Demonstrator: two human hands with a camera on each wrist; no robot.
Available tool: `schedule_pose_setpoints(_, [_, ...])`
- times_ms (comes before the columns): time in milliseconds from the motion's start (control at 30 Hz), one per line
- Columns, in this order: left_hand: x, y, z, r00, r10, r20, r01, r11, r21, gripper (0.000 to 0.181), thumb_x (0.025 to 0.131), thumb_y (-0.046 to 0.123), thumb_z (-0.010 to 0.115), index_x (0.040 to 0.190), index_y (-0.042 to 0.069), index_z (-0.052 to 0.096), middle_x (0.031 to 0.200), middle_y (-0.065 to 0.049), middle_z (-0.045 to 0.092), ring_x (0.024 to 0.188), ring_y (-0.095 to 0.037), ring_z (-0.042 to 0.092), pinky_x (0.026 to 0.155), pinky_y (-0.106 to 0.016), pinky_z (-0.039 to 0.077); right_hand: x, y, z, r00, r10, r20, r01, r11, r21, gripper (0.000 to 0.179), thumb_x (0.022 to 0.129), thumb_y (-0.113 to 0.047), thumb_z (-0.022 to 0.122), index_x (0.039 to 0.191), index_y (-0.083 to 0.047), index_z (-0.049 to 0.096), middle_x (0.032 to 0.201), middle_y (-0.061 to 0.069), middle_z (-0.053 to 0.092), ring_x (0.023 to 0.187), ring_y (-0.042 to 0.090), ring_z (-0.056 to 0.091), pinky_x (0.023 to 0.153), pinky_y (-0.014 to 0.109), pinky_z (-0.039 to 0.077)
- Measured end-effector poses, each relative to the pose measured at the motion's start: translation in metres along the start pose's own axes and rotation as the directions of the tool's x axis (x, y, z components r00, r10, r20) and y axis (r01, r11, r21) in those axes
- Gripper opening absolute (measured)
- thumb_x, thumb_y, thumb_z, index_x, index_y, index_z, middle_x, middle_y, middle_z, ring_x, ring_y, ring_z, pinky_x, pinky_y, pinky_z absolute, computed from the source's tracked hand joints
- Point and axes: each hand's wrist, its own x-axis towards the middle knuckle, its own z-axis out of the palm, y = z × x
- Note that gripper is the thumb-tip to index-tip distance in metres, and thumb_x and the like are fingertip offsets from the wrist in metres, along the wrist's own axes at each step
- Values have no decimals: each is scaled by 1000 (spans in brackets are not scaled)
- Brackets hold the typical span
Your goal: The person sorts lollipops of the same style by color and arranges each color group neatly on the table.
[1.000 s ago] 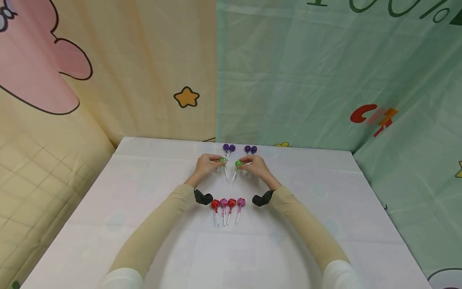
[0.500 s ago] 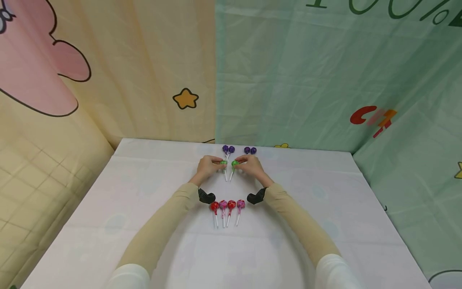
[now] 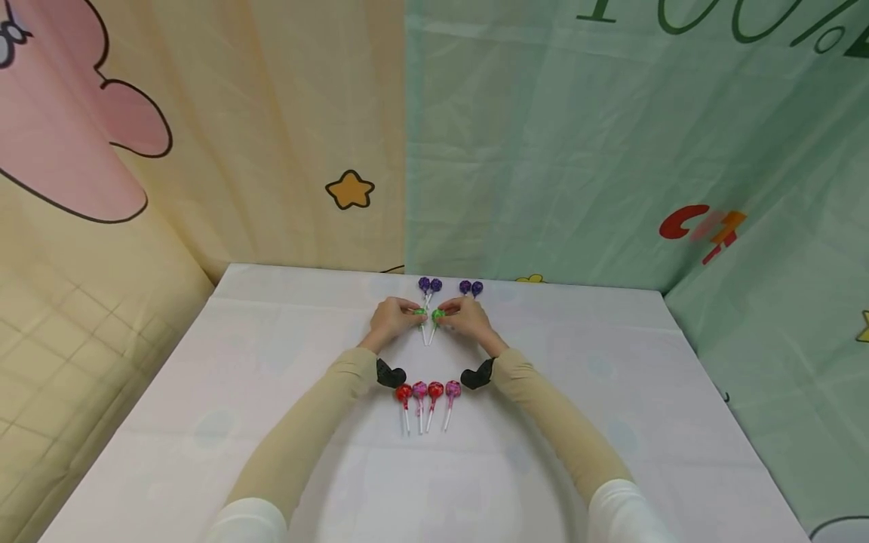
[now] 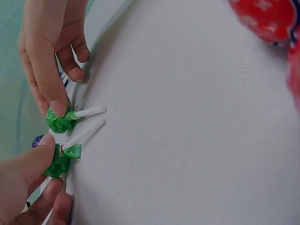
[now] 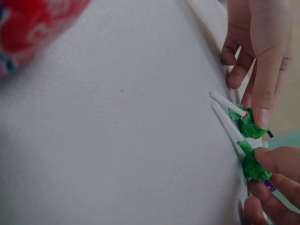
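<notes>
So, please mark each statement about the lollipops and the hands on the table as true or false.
1. Each hand holds a green lollipop. True: left hand holds the left green lollipop, right hand the right green lollipop.
2. The green lollipops lie far apart. False: they sit close together.
3. Four red and pink lollipops lie in a row near the wrists. True.
4. The purple lollipops lie nearest the person. False: they lie beyond the hands, by the table's far edge.

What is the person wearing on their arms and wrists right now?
Both arms wear snug beige sleeves, with white fabric showing at the upper arms. A small black device is strapped at the left wrist, another at the right. The left hand and right hand are bare.
</notes>
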Motion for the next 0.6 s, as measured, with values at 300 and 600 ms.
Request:
schedule_pose_setpoints(300, [0, 2, 2, 1000, 14, -19, -14, 1000, 4, 33, 83, 35, 75, 106, 12, 74, 95, -7, 75, 86, -21, 67, 68, -27, 44, 0, 0, -1, 1000, -2, 8, 2, 1000, -21, 31, 84, -27, 74, 111, -12, 71, 105, 11, 72, 92, 25, 67, 72, 30, 51])
schedule_pose_setpoints(600, [-1, 6, 6, 999, 29, -40, -27, 999, 43, 34, 83, 34, 75, 107, 11, 73, 98, -8, 75, 88, -22, 69, 74, -35, 50, 0, -2, 0, 1000, 7, 18, -6, 999, -35, 31, 85, -26, 72, 111, -9, 71, 102, 11, 73, 88, 24, 67, 70, 29, 49])
